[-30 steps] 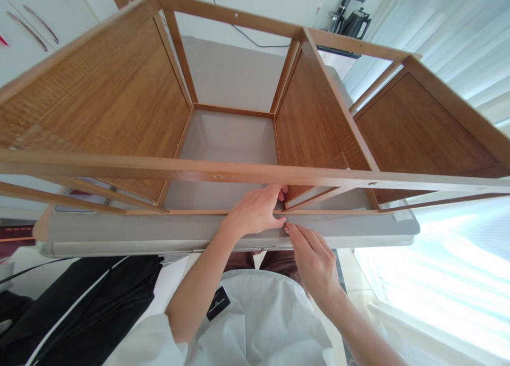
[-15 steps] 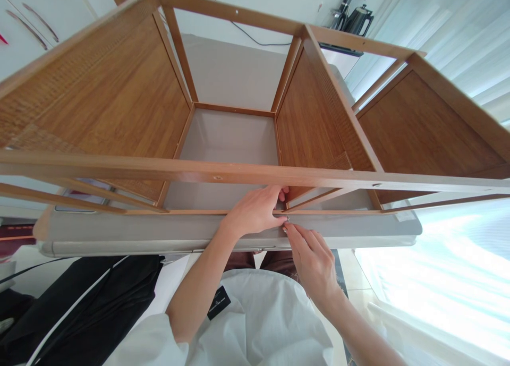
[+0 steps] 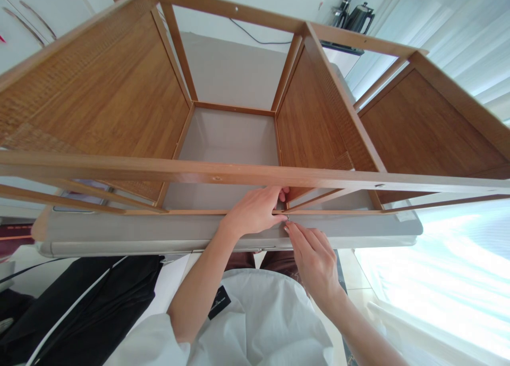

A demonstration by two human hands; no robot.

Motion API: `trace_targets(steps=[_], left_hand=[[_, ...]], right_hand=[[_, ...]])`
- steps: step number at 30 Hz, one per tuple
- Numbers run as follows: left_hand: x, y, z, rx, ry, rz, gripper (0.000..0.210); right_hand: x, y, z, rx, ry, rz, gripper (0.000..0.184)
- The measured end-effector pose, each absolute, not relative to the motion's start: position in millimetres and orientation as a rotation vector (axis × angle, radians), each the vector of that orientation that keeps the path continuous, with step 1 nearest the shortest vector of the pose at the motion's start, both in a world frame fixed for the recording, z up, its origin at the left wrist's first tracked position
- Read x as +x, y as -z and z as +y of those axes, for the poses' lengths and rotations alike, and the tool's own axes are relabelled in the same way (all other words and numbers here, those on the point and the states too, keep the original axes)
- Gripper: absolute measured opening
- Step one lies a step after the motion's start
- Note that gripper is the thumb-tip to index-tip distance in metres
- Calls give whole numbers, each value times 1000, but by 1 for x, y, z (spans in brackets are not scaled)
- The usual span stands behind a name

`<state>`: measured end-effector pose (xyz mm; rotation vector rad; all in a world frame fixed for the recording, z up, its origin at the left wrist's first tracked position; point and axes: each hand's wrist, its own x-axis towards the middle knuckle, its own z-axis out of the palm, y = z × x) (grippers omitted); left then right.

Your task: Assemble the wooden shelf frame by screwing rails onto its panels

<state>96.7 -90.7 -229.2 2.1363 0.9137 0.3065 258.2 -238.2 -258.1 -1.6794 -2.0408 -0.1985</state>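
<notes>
Frame [image 3: 247, 171] is standing on grey table [image 3: 151, 229]; left hand [image 3: 255, 211], half closed, is gripping its lower front rail [image 3: 338, 212] by the middle panel [image 3: 311, 108], thumb outside. Right hand [image 3: 316, 260] is pinching a tiny metal piece [image 3: 287, 218] just beside that thumb. Kettle [image 3: 357, 20] is sitting beyond.

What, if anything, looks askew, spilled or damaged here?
Nothing stands out: the wooden frame shows no visible break in its panels or rails, and no spill shows on the grey tabletop under it.
</notes>
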Motion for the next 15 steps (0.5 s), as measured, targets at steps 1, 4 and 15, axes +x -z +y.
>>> trace_targets(steps=[1, 4, 15], left_hand=[[97, 229, -91, 2134, -306, 914, 34], [97, 229, -90, 2130, -308, 908, 33], [96, 230, -90, 2117, -347, 880, 37]], right_hand=[[258, 258, -238, -1678, 204, -2039, 28], [258, 259, -237, -1680, 223, -2054, 29], [259, 262, -239, -1728, 320, -2087, 36]])
